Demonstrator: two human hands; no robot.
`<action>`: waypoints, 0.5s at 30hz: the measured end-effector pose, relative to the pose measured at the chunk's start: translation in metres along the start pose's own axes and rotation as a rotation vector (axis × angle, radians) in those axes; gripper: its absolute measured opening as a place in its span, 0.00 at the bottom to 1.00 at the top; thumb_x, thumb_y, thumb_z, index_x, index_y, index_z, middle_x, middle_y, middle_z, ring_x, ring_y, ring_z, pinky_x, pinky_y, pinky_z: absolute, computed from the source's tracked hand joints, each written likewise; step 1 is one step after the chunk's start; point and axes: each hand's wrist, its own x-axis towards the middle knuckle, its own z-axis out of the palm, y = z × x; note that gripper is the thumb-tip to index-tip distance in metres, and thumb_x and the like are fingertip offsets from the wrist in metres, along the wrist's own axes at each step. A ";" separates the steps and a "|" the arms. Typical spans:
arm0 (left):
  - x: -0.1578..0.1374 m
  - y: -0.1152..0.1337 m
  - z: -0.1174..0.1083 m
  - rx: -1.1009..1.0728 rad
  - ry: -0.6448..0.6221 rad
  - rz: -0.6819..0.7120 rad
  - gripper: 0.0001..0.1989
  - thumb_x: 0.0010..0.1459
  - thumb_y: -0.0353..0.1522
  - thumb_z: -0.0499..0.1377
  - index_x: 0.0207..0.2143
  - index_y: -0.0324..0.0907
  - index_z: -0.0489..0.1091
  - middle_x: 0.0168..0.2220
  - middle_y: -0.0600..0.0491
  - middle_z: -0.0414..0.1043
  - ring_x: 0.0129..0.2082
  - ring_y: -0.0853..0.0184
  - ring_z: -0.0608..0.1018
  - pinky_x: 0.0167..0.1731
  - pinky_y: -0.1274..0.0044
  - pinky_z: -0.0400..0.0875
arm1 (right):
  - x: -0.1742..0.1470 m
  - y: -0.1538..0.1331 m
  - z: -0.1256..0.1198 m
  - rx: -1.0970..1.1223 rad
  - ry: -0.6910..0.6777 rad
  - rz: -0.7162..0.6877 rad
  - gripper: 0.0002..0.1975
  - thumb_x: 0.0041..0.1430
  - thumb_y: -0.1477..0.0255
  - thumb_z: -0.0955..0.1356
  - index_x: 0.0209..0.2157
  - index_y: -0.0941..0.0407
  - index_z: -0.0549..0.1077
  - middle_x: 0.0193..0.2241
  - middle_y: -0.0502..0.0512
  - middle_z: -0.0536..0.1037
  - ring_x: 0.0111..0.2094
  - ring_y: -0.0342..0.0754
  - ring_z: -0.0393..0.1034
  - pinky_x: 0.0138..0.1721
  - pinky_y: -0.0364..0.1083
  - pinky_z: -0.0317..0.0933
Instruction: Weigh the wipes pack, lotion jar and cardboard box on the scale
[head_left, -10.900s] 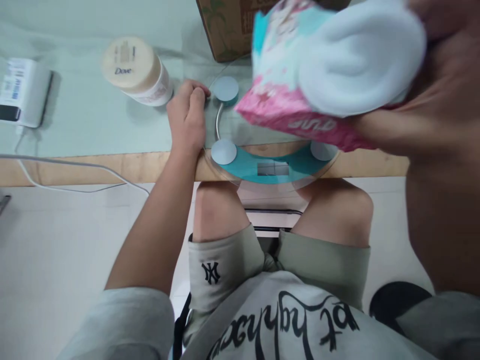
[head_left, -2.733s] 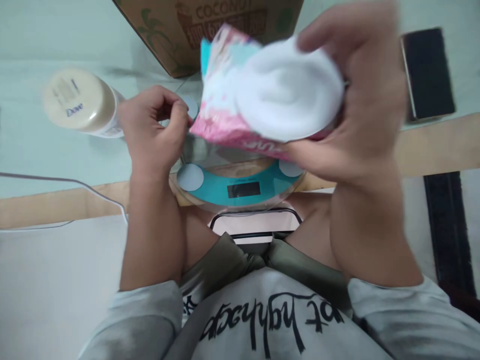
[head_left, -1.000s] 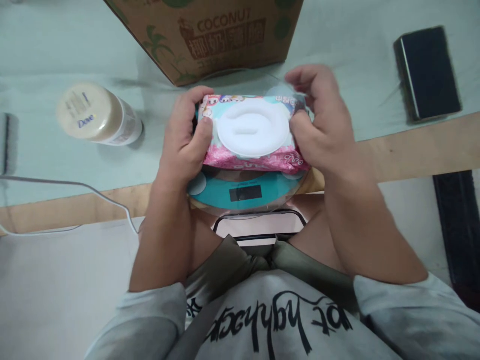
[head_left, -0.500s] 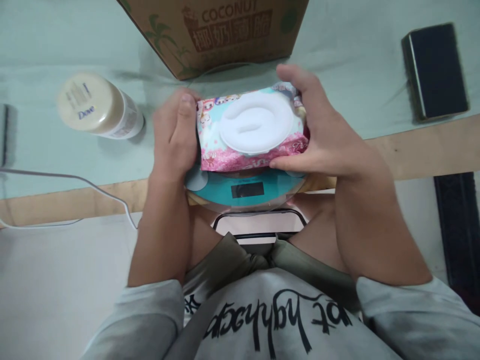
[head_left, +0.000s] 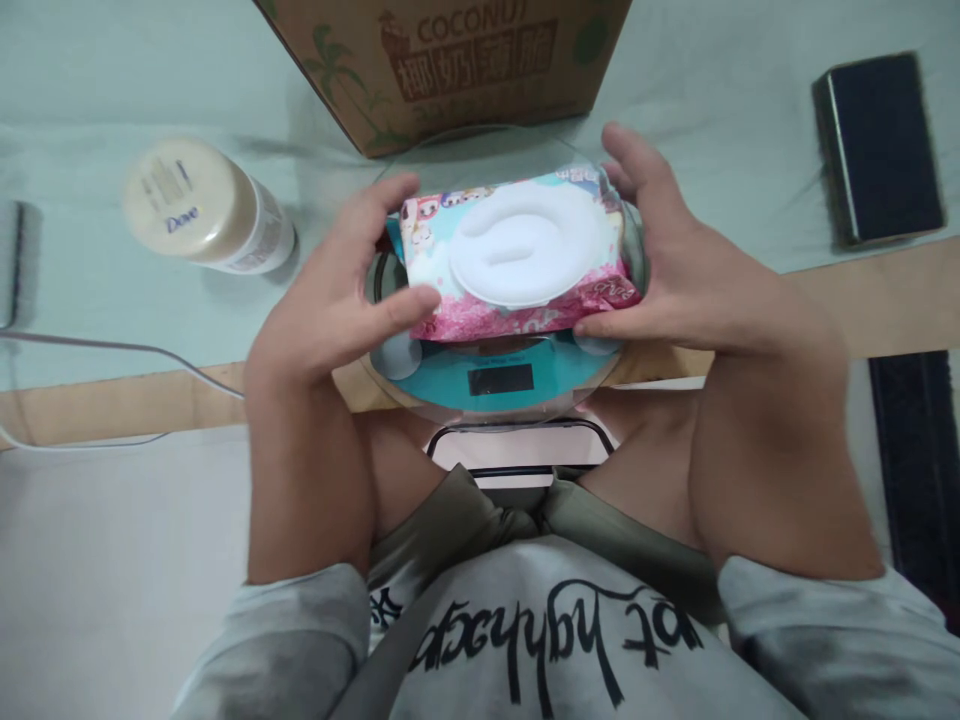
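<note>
A pack of wet wipes, pink and light blue with a white oval lid, lies lid up over a round glass scale with a turquoise front and a dark display. My left hand is at the pack's left end, its fingers spread and its palm apart from it. The left thumb lies over the near left corner, and the forefinger reaches the far one. My right hand spans the right end, thumb at the near edge and fingers toward the back. Those right fingertips are partly hidden.
A brown coconut carton stands behind the scale. To the left are a cream Dove bottle and a white cable. A black box sits at the right on the green cloth. The table's wooden edge runs in front.
My left hand has drawn left off the pack's end and its fingers have spread. My right hand's grasp looks looser, with a gap at the palm. The pack sits slightly further right in view.
</note>
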 end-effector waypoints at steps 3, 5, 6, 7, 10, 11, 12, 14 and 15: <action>-0.013 0.024 -0.011 0.044 -0.147 -0.023 0.80 0.38 0.67 0.86 0.87 0.55 0.59 0.85 0.45 0.64 0.82 0.30 0.69 0.86 0.41 0.66 | -0.006 0.008 0.000 -0.016 -0.028 0.041 0.84 0.31 0.58 0.92 0.87 0.35 0.54 0.87 0.50 0.55 0.90 0.73 0.47 0.96 0.75 0.38; -0.013 0.041 -0.013 0.095 -0.146 -0.092 0.79 0.36 0.62 0.88 0.86 0.57 0.61 0.84 0.48 0.65 0.82 0.30 0.70 0.85 0.42 0.68 | -0.006 0.006 0.006 -0.007 0.025 0.049 0.81 0.31 0.61 0.91 0.86 0.34 0.58 0.84 0.51 0.61 0.89 0.75 0.49 0.96 0.77 0.31; -0.010 0.048 -0.014 0.116 -0.147 -0.129 0.76 0.36 0.60 0.88 0.85 0.58 0.63 0.83 0.49 0.67 0.80 0.30 0.72 0.83 0.42 0.71 | -0.005 0.002 0.009 -0.004 0.044 0.043 0.79 0.33 0.62 0.90 0.86 0.34 0.59 0.83 0.52 0.64 0.88 0.75 0.51 0.96 0.77 0.32; -0.006 0.054 -0.014 0.134 -0.150 -0.160 0.73 0.37 0.59 0.88 0.83 0.58 0.66 0.80 0.49 0.71 0.78 0.30 0.74 0.80 0.42 0.73 | -0.003 -0.003 0.013 0.002 0.061 0.033 0.76 0.35 0.63 0.89 0.85 0.35 0.60 0.82 0.52 0.66 0.87 0.73 0.54 0.96 0.76 0.36; 0.005 0.062 -0.014 0.191 -0.160 -0.170 0.67 0.38 0.57 0.88 0.79 0.56 0.72 0.73 0.49 0.78 0.71 0.30 0.79 0.74 0.43 0.76 | 0.003 -0.021 0.023 0.028 0.114 -0.017 0.71 0.39 0.63 0.85 0.85 0.38 0.60 0.83 0.49 0.64 0.87 0.65 0.54 0.96 0.65 0.51; 0.008 0.061 -0.015 0.211 -0.165 -0.155 0.66 0.38 0.57 0.88 0.79 0.56 0.71 0.73 0.49 0.78 0.70 0.31 0.79 0.74 0.43 0.76 | 0.005 -0.026 0.026 0.036 0.129 -0.030 0.69 0.40 0.63 0.83 0.84 0.38 0.61 0.83 0.46 0.62 0.87 0.62 0.53 0.95 0.62 0.54; 0.009 0.059 -0.015 0.226 -0.171 -0.135 0.67 0.39 0.57 0.88 0.80 0.56 0.70 0.74 0.49 0.77 0.70 0.31 0.79 0.74 0.43 0.77 | 0.007 -0.031 0.028 0.040 0.145 -0.044 0.66 0.41 0.62 0.83 0.83 0.38 0.62 0.84 0.45 0.61 0.87 0.61 0.53 0.95 0.60 0.55; 0.011 0.053 -0.014 0.225 -0.167 -0.086 0.68 0.41 0.58 0.87 0.81 0.56 0.68 0.75 0.48 0.76 0.70 0.33 0.80 0.72 0.44 0.79 | 0.008 -0.038 0.030 0.037 0.182 -0.080 0.61 0.45 0.59 0.82 0.81 0.40 0.65 0.84 0.44 0.61 0.85 0.60 0.57 0.93 0.59 0.58; 0.011 0.050 -0.013 0.215 -0.154 -0.065 0.69 0.41 0.57 0.87 0.81 0.55 0.66 0.75 0.47 0.75 0.70 0.34 0.80 0.71 0.45 0.80 | 0.007 -0.040 0.030 0.031 0.207 -0.111 0.59 0.47 0.58 0.81 0.80 0.41 0.66 0.83 0.46 0.62 0.82 0.60 0.61 0.92 0.59 0.60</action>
